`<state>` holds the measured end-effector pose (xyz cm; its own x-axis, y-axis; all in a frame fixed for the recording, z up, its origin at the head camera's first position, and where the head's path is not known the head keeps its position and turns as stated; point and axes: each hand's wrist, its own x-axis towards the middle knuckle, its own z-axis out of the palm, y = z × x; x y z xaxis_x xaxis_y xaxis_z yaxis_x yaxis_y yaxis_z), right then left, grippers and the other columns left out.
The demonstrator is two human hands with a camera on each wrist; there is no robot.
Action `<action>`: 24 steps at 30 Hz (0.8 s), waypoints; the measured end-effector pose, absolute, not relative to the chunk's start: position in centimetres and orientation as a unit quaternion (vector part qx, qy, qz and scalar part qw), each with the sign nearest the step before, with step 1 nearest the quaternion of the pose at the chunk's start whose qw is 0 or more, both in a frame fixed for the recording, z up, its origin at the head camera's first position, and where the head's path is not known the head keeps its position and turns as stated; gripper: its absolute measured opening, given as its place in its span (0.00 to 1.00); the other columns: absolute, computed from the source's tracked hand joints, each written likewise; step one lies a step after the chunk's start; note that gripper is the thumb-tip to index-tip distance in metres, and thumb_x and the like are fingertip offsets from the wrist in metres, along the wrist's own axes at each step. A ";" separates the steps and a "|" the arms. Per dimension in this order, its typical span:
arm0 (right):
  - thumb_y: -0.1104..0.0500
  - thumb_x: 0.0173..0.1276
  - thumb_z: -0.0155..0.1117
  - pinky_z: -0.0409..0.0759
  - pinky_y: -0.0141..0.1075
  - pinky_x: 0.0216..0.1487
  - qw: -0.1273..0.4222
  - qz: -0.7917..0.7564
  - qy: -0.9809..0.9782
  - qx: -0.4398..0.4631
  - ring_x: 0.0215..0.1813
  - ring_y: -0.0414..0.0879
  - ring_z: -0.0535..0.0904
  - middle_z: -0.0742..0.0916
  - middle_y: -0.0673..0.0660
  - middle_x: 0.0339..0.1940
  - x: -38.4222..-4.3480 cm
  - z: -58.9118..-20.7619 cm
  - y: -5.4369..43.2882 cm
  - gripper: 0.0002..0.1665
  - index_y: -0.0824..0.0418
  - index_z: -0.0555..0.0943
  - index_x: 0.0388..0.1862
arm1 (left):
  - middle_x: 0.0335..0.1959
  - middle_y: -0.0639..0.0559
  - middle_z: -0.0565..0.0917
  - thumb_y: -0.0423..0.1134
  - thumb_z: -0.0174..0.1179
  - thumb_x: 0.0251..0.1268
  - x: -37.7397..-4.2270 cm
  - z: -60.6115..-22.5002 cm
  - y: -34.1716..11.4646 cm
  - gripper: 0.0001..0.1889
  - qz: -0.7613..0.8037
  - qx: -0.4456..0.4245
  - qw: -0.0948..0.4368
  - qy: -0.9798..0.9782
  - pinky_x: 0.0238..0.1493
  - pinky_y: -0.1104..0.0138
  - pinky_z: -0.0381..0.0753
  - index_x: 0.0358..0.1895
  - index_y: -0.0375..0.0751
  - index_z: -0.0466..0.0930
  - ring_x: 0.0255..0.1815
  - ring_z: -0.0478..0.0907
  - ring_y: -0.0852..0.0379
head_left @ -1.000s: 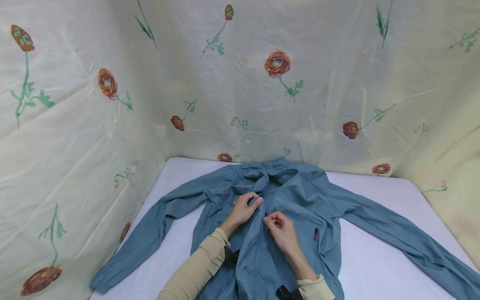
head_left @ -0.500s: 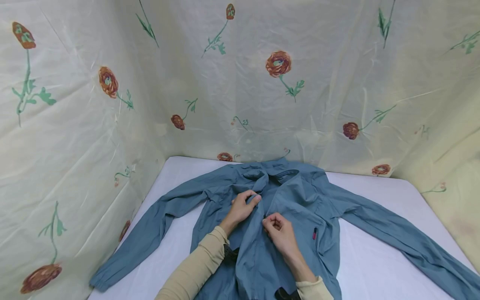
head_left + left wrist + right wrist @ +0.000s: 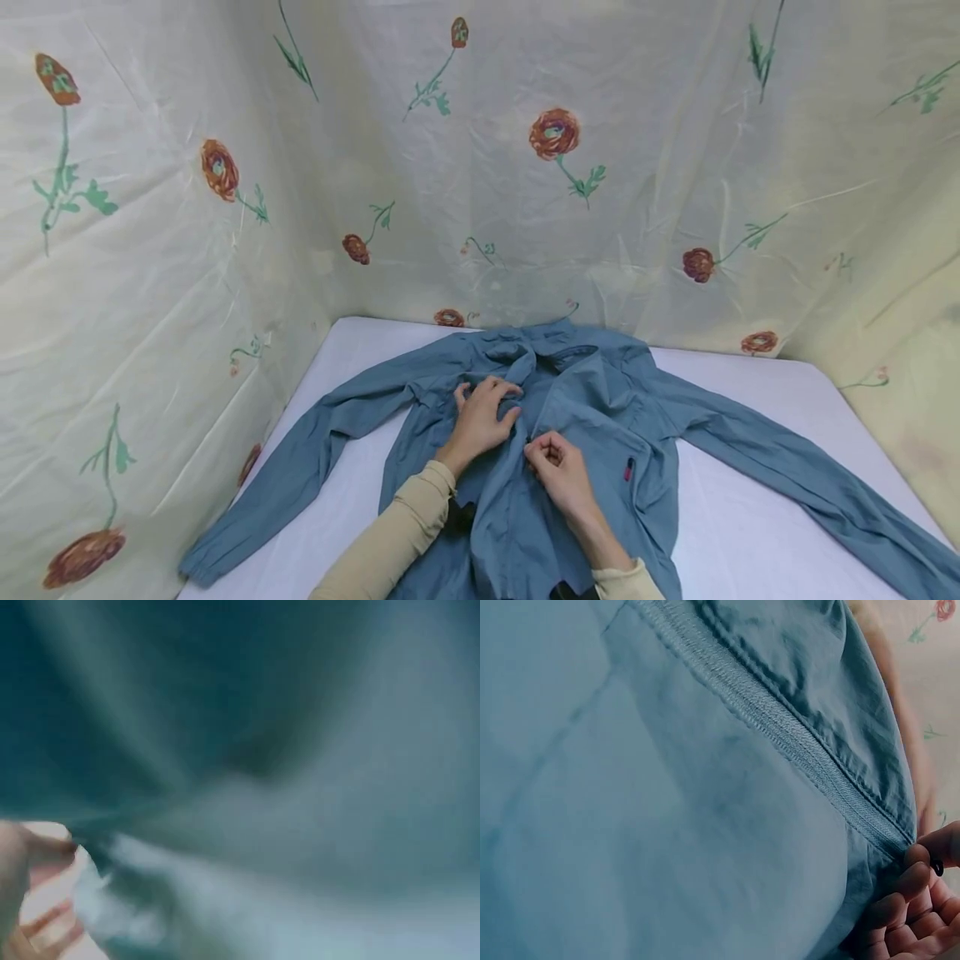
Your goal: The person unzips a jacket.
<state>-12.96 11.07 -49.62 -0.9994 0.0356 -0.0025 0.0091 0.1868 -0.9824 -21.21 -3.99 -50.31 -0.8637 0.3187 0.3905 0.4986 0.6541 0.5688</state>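
Observation:
A blue-grey zip jacket (image 3: 600, 400) lies front up, its collar toward the back. My right hand (image 3: 558, 467) pinches the small dark zipper pull (image 3: 937, 867) at the jacket's middle. In the right wrist view the zipper (image 3: 780, 731) runs as a joined strip up to those fingertips. My left hand (image 3: 480, 421) rests on the front panel left of the zipper, below the collar. Its fingers are spread and the thumb stands apart from them. The left wrist view is blurred, with the left hand's fingers (image 3: 49, 851) at the cloth's edge.
The jacket lies on a white-covered table (image 3: 742, 508), its left sleeve (image 3: 300, 450) and right sleeve (image 3: 795, 467) stretched out to the sides. A pocket with a red zipper tab (image 3: 628, 472) is on the right panel. Flower-patterned sheeting (image 3: 420, 167) walls the back and sides.
My left hand has loosened from the jacket's front edge and its fingers have spread, shifting slightly left. The right hand stays on the zipper pull, moved only slightly left and down.

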 end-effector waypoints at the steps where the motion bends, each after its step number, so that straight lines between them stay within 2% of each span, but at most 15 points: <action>1: 0.63 0.67 0.59 0.70 0.30 0.22 0.011 0.638 -0.770 -0.017 0.18 0.39 0.70 0.80 0.58 0.21 -13.0 -49.6 11.2 0.07 0.66 0.77 0.30 | 0.51 0.55 0.80 0.44 0.56 0.68 -21.0 -50.1 -4.2 0.11 -0.322 -0.261 0.135 -0.900 0.62 0.46 0.54 0.50 0.53 0.79 0.53 0.76 0.57; 4: 0.63 0.67 0.60 0.70 0.29 0.22 0.016 0.639 -0.768 -0.023 0.19 0.38 0.70 0.79 0.55 0.20 -13.1 -49.4 11.5 0.07 0.67 0.77 0.31 | 0.53 0.57 0.81 0.44 0.51 0.72 -20.6 -49.5 -4.7 0.12 -0.285 -0.361 0.114 -0.881 0.67 0.47 0.53 0.52 0.54 0.80 0.57 0.75 0.60; 7: 0.63 0.67 0.60 0.69 0.29 0.21 0.021 0.641 -0.767 -0.022 0.18 0.37 0.69 0.78 0.54 0.19 -13.2 -49.2 11.8 0.08 0.68 0.77 0.32 | 0.46 0.59 0.83 0.47 0.45 0.75 -20.3 -49.5 -5.0 0.14 -0.292 -0.395 0.063 -0.869 0.69 0.47 0.51 0.46 0.54 0.82 0.52 0.77 0.63; 10: 0.62 0.68 0.60 0.69 0.29 0.21 0.018 0.641 -0.767 -0.016 0.17 0.37 0.69 0.79 0.54 0.19 -13.3 -49.1 11.8 0.08 0.67 0.77 0.31 | 0.35 0.58 0.81 0.47 0.42 0.76 -20.3 -50.0 -4.8 0.15 -0.349 -0.368 0.034 -0.861 0.65 0.48 0.55 0.38 0.51 0.80 0.39 0.76 0.63; 13: 0.62 0.68 0.60 0.69 0.29 0.21 0.012 0.642 -0.767 -0.013 0.17 0.38 0.69 0.79 0.54 0.19 -13.2 -49.2 11.7 0.08 0.66 0.77 0.30 | 0.24 0.54 0.76 0.46 0.44 0.75 -20.2 -50.6 -4.3 0.15 -0.413 -0.343 0.029 -0.843 0.55 0.55 0.61 0.31 0.48 0.76 0.27 0.70 0.63; 15: 0.62 0.68 0.60 0.69 0.29 0.21 0.012 0.644 -0.764 -0.014 0.17 0.38 0.69 0.78 0.54 0.19 -13.1 -49.3 11.6 0.08 0.66 0.76 0.30 | 0.19 0.53 0.71 0.45 0.46 0.75 -20.1 -51.0 -4.0 0.15 -0.432 -0.334 0.035 -0.837 0.48 0.59 0.59 0.27 0.47 0.74 0.22 0.65 0.64; 18: 0.62 0.68 0.60 0.68 0.29 0.21 0.012 0.646 -0.763 -0.016 0.17 0.37 0.69 0.78 0.53 0.19 -13.0 -49.5 11.5 0.08 0.66 0.76 0.30 | 0.18 0.55 0.70 0.43 0.47 0.74 -19.9 -51.3 -3.7 0.15 -0.440 -0.320 0.040 -0.838 0.47 0.62 0.54 0.26 0.46 0.72 0.21 0.64 0.66; 24: 0.62 0.68 0.60 0.68 0.29 0.21 0.013 0.644 -0.764 -0.014 0.17 0.37 0.69 0.78 0.55 0.19 -13.2 -49.5 11.5 0.08 0.66 0.76 0.30 | 0.20 0.54 0.69 0.41 0.45 0.75 -19.8 -50.8 -3.2 0.15 -0.433 -0.308 0.032 -0.847 0.50 0.58 0.51 0.26 0.43 0.69 0.21 0.62 0.64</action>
<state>-13.22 11.49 -49.46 -0.9993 0.0382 0.0013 0.0052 0.1691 -0.9856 -19.79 -3.23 -50.84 -0.8084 0.4941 0.3201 0.5487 0.4355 0.7136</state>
